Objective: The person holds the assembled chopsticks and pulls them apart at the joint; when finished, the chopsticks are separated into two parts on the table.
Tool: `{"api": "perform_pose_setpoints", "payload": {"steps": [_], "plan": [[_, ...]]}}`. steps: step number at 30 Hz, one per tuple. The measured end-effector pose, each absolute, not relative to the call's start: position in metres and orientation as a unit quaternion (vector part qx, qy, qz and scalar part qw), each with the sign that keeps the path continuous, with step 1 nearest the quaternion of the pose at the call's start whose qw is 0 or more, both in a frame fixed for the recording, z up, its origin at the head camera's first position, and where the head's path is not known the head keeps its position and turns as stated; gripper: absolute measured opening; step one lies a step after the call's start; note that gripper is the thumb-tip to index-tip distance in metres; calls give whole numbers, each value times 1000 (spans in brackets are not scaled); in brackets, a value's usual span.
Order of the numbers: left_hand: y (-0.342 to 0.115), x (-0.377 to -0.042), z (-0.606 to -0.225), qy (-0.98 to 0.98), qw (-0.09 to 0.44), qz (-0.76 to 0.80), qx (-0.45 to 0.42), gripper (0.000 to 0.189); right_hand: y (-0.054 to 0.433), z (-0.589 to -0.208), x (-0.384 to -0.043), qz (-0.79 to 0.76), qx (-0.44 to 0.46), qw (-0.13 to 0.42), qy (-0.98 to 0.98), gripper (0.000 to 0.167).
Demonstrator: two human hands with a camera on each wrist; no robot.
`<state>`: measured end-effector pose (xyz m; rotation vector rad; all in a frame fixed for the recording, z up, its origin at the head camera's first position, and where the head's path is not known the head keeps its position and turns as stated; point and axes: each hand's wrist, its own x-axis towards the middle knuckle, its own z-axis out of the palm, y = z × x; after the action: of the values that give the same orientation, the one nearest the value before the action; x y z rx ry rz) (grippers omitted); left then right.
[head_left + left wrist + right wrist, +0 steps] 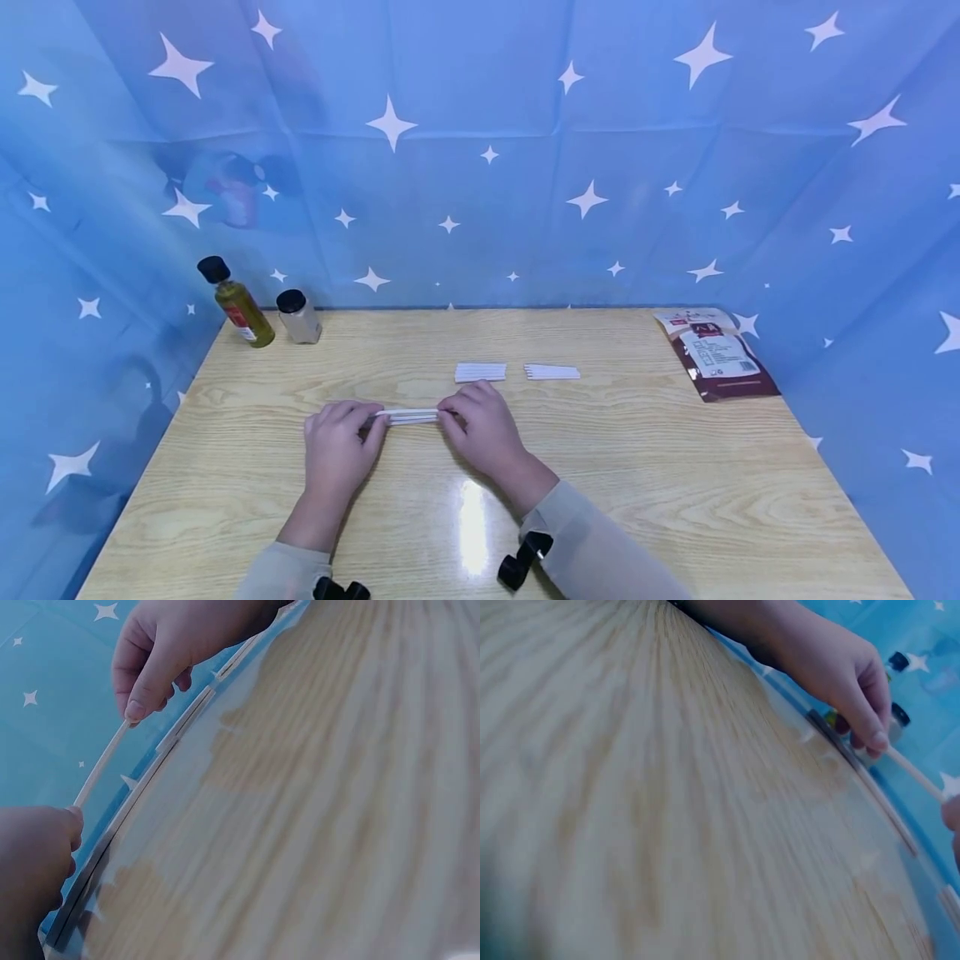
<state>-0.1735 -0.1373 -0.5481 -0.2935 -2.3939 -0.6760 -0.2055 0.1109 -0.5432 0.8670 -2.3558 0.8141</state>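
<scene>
In the head view my left hand [337, 442] and right hand [483, 429] pinch opposite ends of a thin white stick [408, 411] between thumb and fingers. The left wrist view has this held stick [101, 765] raised above the table. Below it, more white sticks [412, 422] lie side by side, their ends hidden behind the hands. Beyond my right hand rests a flat row of several white sticks [481, 372], and to its right a second group [552, 372] with slightly uneven ends.
At the back left of the wooden table [675, 483] stand a black-capped oil bottle [246, 312] and a small black-lidded jar [300, 318]. A brown and white pouch [716, 354] lies by the back right edge. Blue star-patterned cloth [480, 183] hangs behind the table and along its sides.
</scene>
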Motion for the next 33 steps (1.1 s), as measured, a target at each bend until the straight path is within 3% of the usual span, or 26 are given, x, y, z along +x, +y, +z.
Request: {"api": "perform_pose_setpoints", "payload": {"steps": [25,33], "plan": [[-78,-188,-543,-921,261,-244,-155,14,177,-540,-200,314,266,223,-883,4],[-59,-196,-544,-914,277,-237,-175,17,197,-541,-201,316,255,233,-884,5]]}}
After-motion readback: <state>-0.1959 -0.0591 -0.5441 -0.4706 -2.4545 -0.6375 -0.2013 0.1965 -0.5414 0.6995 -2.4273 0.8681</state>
